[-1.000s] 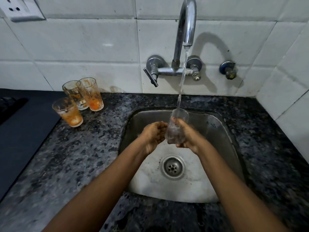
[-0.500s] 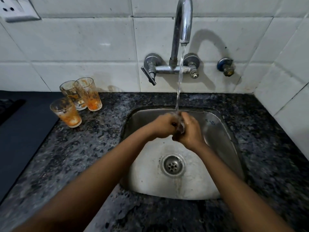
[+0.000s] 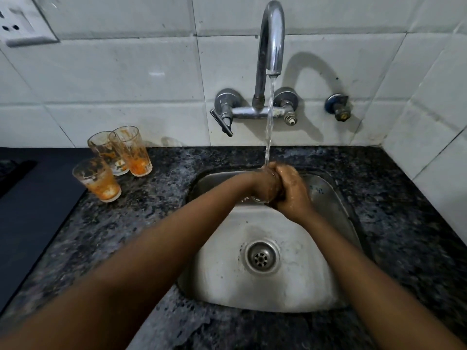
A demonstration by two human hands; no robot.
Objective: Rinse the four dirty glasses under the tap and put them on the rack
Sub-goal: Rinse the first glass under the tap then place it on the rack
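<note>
Over the steel sink (image 3: 336, 198), my left hand (image 3: 262, 183) and my right hand (image 3: 290, 190) close together around a clear glass (image 3: 260, 199). Only its lower edge shows between them. Water runs from the tap (image 3: 270, 46) straight onto my hands and the glass. Three dirty glasses with orange residue stand on the dark granite counter to the left: one in front (image 3: 97, 179), one behind it (image 3: 107, 152), one beside that (image 3: 131, 150). No rack is in view.
The sink drain (image 3: 262, 257) lies below my hands. A dark mat or hob (image 3: 30, 205) covers the counter's left part. White tiles back the counter, with a socket (image 3: 20, 24) at the top left and a small valve (image 3: 337, 109) right of the tap.
The glass was upright under the stream with both hands at its sides. My hands have since closed over it and shifted slightly toward the back, hiding most of it.
</note>
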